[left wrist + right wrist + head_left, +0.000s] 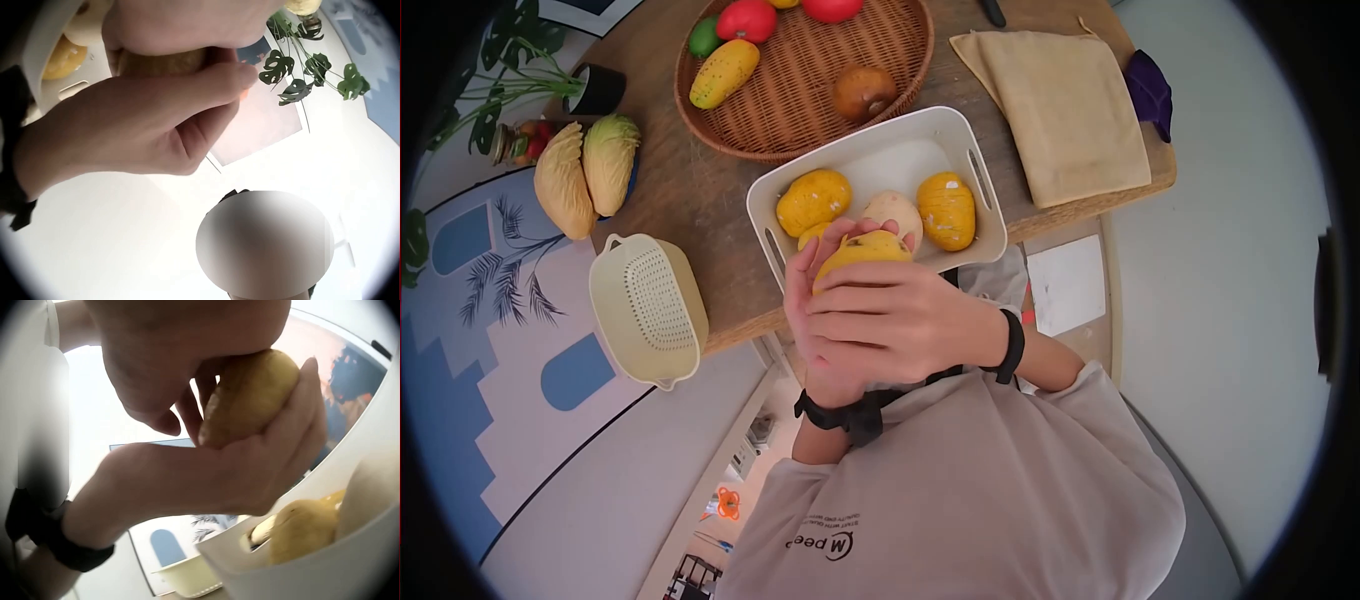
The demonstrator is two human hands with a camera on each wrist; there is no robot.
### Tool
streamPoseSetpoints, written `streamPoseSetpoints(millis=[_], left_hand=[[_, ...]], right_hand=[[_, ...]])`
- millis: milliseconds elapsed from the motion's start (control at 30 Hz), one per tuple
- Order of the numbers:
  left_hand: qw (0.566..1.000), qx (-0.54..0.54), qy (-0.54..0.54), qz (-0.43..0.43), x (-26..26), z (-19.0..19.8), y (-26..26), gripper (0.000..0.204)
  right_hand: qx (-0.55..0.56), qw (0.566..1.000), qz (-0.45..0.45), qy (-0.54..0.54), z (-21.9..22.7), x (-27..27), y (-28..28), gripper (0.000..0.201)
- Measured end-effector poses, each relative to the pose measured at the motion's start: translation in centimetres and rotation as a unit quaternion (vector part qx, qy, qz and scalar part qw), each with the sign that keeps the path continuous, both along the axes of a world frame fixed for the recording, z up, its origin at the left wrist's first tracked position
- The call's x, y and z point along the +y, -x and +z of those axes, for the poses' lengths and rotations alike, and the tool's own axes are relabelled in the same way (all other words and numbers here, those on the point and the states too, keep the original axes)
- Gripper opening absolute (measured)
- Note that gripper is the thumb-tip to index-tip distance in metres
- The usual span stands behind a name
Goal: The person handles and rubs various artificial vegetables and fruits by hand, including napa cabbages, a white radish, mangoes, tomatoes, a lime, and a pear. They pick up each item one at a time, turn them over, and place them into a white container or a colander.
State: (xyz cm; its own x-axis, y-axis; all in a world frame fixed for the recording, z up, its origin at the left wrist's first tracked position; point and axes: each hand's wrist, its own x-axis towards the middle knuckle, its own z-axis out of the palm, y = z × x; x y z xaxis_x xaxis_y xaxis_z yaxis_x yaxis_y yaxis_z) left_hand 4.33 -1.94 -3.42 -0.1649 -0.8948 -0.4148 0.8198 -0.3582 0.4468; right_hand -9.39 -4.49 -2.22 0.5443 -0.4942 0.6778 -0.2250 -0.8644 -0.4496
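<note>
A yellow oval fruit with dark marks (862, 252) is held between both hands, over the near edge of a white tub (990, 215). My left hand (805, 300) cups it from below and the side, as the right wrist view shows the fruit (256, 394) lying along the left palm and fingers. My right hand (900, 318) lies over the top, its fingers bent across the fruit and partly covering the left hand. In the tub lie a lumpy yellow fruit (813, 198), a pale round one (892, 210) and a yellow striped one (947, 210) with white flecks.
Beyond the tub stands a wicker basket (800, 90) with red, green, yellow and brown produce. Two pale cabbages (585, 180) and a cream colander (650, 300) stand at the left. A folded beige cloth (1070, 120) lies at the right, a purple piece (1148, 95) beside it.
</note>
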Motion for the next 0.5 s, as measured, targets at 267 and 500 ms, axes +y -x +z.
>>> streamPoseSetpoints(millis=[267,500], left_hand=[[0.996,0.062,0.038,0.054,0.8,0.0,-0.3,0.049],[0.919,-0.333,0.201,-0.059,0.6,1.2,1.5,0.055]], right_hand=[[-0.049,0.978,-0.189,-0.074,0.3,-0.6,-1.2,0.043],[-0.247,0.911,-0.201,-0.261,-1.9,-0.7,-0.2,0.037]])
